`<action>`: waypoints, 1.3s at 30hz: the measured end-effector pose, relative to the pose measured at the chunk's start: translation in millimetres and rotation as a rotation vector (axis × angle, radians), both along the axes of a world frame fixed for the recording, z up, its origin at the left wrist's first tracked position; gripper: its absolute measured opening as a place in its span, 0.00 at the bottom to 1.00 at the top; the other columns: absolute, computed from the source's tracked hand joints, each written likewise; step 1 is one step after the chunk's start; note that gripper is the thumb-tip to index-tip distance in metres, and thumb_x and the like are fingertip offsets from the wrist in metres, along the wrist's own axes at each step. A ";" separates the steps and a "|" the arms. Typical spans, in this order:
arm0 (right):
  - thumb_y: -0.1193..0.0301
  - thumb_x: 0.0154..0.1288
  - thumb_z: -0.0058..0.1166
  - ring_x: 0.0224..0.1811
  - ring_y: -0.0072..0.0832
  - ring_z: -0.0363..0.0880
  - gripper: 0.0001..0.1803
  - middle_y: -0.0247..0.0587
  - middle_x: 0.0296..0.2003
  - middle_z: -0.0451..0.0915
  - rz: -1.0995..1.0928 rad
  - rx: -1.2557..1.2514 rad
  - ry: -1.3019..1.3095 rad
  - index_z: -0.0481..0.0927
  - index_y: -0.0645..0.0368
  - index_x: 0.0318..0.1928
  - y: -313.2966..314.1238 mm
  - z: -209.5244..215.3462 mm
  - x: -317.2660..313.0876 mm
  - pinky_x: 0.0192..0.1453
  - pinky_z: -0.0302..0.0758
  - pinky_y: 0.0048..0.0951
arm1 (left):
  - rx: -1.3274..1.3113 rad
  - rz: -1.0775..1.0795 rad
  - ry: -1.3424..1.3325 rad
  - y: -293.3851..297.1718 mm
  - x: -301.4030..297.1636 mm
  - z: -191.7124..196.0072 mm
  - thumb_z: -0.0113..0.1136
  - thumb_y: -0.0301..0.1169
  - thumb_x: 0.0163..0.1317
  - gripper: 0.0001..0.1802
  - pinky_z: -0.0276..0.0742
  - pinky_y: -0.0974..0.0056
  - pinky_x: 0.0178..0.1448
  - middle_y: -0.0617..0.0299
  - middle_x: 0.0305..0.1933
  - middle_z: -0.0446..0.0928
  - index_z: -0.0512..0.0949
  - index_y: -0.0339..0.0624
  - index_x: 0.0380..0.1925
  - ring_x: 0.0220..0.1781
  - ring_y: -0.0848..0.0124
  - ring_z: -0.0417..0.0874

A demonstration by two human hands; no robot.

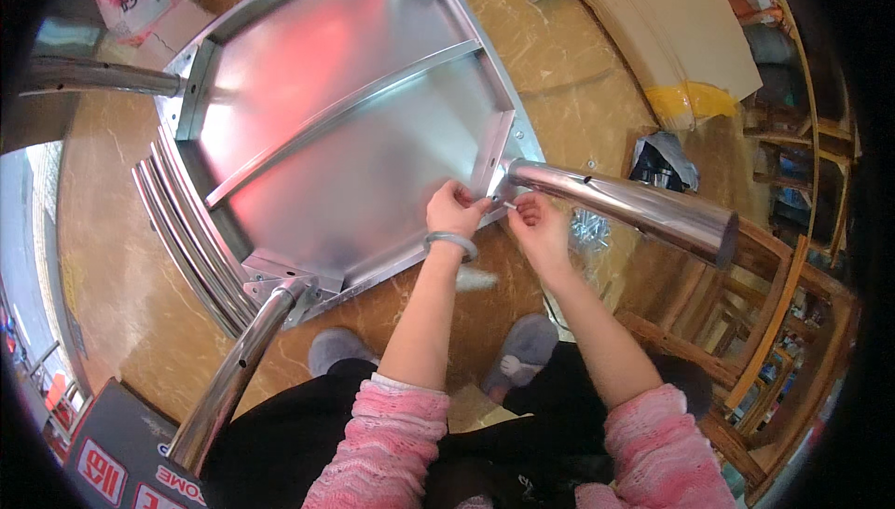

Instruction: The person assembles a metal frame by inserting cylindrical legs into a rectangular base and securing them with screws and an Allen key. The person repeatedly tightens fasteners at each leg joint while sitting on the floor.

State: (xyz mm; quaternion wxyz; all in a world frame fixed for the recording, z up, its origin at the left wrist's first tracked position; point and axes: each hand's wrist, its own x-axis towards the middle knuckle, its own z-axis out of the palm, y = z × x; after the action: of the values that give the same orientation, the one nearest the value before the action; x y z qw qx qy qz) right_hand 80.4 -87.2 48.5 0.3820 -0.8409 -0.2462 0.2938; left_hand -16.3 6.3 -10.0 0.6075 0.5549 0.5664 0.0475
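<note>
A small metal pin (510,206) at the near-right corner of a metal panel (382,164).
The right hand (541,226) pinches the pin; its long axis runs roughly left to right, one end toward the left hand (454,209). The left fingers are drawn narrow at the panel's near edge; whether they grip anything cannot be told. From that corner, a tubular leg (625,199) points rightward.
</note>
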 end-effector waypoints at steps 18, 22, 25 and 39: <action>0.75 0.54 0.57 0.24 0.40 0.77 0.05 0.49 0.25 0.77 0.399 -0.228 -0.661 0.77 0.65 0.30 27.2 -8.6 -10.9 0.29 0.73 0.34 | -0.114 0.028 -0.080 4.5 -6.1 6.4 0.69 0.34 0.41 0.10 0.75 0.63 0.35 0.55 0.23 0.79 0.81 0.41 0.21 0.26 0.63 0.80; 0.74 0.55 0.57 0.24 0.46 0.75 0.08 0.52 0.23 0.76 0.427 -0.296 -0.635 0.74 0.65 0.26 32.3 -4.8 -9.4 0.29 0.72 0.38 | -0.105 0.040 -0.097 4.5 -4.7 4.5 0.69 0.32 0.40 0.09 0.76 0.62 0.35 0.56 0.22 0.79 0.81 0.42 0.21 0.27 0.62 0.81; 0.69 0.60 0.53 0.25 0.49 0.75 0.11 0.54 0.22 0.76 0.414 -0.523 -0.577 0.73 0.65 0.25 37.0 -5.4 -10.2 0.30 0.72 0.42 | -0.116 0.043 -0.109 4.5 -5.9 5.1 0.69 0.32 0.40 0.09 0.75 0.62 0.35 0.56 0.22 0.79 0.81 0.42 0.21 0.26 0.62 0.80; 0.56 0.67 0.36 0.33 0.49 0.80 0.22 0.55 0.27 0.79 0.512 -0.974 -0.518 0.76 0.62 0.35 51.0 3.9 -20.8 0.38 0.75 0.47 | -0.090 0.033 -0.124 1.8 -6.4 1.0 0.68 0.31 0.41 0.08 0.75 0.64 0.33 0.56 0.21 0.79 0.81 0.41 0.22 0.24 0.67 0.80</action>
State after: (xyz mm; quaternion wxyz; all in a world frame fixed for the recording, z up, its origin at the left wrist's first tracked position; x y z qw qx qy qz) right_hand 59.7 -36.2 52.4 -0.2019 -0.8773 -0.3628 0.2408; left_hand -22.7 8.1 -9.0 0.6648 0.5139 0.5382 0.0663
